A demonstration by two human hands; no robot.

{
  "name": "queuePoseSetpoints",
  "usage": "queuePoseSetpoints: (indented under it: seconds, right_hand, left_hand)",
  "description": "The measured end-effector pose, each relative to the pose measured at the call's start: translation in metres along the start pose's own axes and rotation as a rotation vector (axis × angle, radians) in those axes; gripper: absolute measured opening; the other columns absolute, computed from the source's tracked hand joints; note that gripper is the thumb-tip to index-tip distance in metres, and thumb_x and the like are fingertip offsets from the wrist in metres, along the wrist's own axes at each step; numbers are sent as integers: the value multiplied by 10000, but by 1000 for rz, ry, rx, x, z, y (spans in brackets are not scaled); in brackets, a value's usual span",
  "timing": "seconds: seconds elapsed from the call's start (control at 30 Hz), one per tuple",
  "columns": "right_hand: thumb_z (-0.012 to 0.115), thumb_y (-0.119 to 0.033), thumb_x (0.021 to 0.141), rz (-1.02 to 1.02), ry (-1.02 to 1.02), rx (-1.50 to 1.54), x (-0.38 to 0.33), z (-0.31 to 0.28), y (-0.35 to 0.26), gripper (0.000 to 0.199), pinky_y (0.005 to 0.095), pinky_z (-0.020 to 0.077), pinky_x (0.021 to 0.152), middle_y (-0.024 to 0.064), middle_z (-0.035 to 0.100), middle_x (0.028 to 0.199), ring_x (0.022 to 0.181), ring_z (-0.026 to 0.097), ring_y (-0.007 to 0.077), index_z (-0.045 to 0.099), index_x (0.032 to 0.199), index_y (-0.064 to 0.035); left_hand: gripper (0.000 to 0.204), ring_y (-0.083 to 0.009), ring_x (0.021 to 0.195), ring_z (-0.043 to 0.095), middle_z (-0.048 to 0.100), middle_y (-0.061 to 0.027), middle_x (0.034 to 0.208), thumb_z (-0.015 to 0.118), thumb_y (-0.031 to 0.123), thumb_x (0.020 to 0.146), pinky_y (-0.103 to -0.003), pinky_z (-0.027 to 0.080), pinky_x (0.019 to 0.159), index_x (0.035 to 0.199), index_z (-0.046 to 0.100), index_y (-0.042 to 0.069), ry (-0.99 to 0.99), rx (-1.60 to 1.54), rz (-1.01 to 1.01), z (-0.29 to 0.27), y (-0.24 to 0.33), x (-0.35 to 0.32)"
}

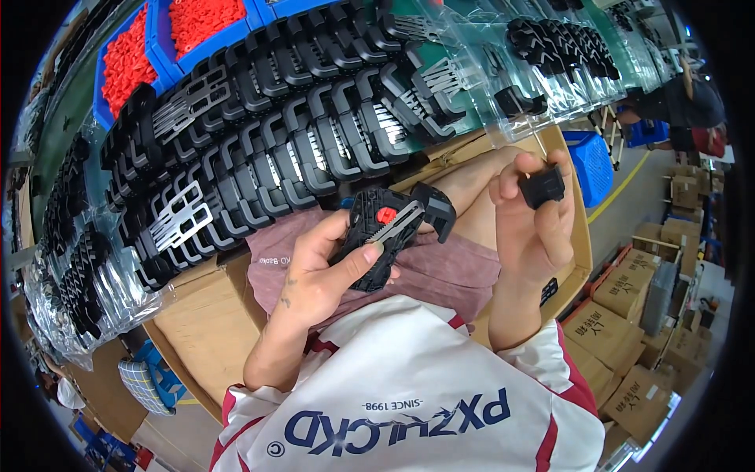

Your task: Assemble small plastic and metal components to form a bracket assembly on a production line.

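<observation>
My left hand [318,267] is closed round a black plastic phone-holder-like assembly [370,271]. Its thumb presses near a toothed metal strip [397,224] lying on the open face. Beside the strip sits a round red piece [386,215], and a black hooked clamp arm [436,211] sticks out at the right end. Raised to the right, my right hand [535,224] pinches a small black block-shaped part [543,187] between its fingers, apart from the assembly. A thin metal pin-like line shows just above those fingers; I cannot tell whether it is held.
Rows of similar black clamp assemblies [275,169] with metal strips cover the bench beyond my hands. Blue bins [161,51] of small red parts stand at the far left. Bagged black parts [562,51] lie far right. Cardboard boxes [617,318] are stacked at the right; a blue stool [590,169] stands nearby.
</observation>
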State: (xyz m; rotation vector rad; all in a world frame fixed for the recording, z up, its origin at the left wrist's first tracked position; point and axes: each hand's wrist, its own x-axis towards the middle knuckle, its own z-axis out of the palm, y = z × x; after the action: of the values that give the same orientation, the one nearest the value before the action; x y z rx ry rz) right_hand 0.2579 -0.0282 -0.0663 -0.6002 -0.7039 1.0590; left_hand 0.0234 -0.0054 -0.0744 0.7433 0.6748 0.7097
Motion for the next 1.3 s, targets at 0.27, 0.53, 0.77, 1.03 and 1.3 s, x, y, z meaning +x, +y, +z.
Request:
queuePoseSetpoints:
  seconds: [0.27, 0.53, 0.77, 1.03, 1.3]
  right_hand:
    - [538, -108, 921, 223, 303, -280, -20, -22, 35, 202, 271, 498, 596, 180, 639, 802, 644, 619, 230, 516, 1098, -13]
    - [566, -74, 907, 300, 380, -347, -2, -43, 60, 92, 241, 484, 571, 115, 611, 623, 536, 586, 189, 569, 948, 8]
    - [598, -79, 897, 411, 402, -256, 9, -53, 62, 99, 245, 479, 562, 96, 583, 549, 493, 567, 184, 582, 850, 8]
    - [582, -89, 903, 430, 419, -290, 16, -54, 70, 109, 248, 467, 560, 88, 561, 535, 478, 551, 190, 558, 817, -26]
    - [557, -88, 914, 432, 431, -327, 6, -48, 57, 95, 257, 454, 564, 81, 536, 527, 505, 554, 196, 549, 842, -27]
  left_hand:
    - [265, -204, 702, 663, 637, -133, 909, 546, -48, 874, -253, 542, 676, 1138, 531, -66, 31, -18, -27, -1, -1, 3]
    - [268, -212, 702, 664, 637, -136, 904, 550, -52, 871, -261, 548, 684, 1137, 529, -64, 23, -22, -53, 1, -1, 10]
    - [266, -210, 700, 660, 636, -139, 907, 553, -52, 872, -264, 550, 688, 1137, 527, -67, 24, -31, -57, 0, 0, 20]
    - [273, -207, 703, 652, 636, -143, 924, 554, -61, 871, -268, 552, 691, 1141, 522, -75, 1, -66, -89, -5, -2, 31]
    - [282, -209, 697, 651, 635, -146, 929, 552, -65, 870, -268, 553, 688, 1150, 521, -75, 3, -50, -73, 17, -3, 17]
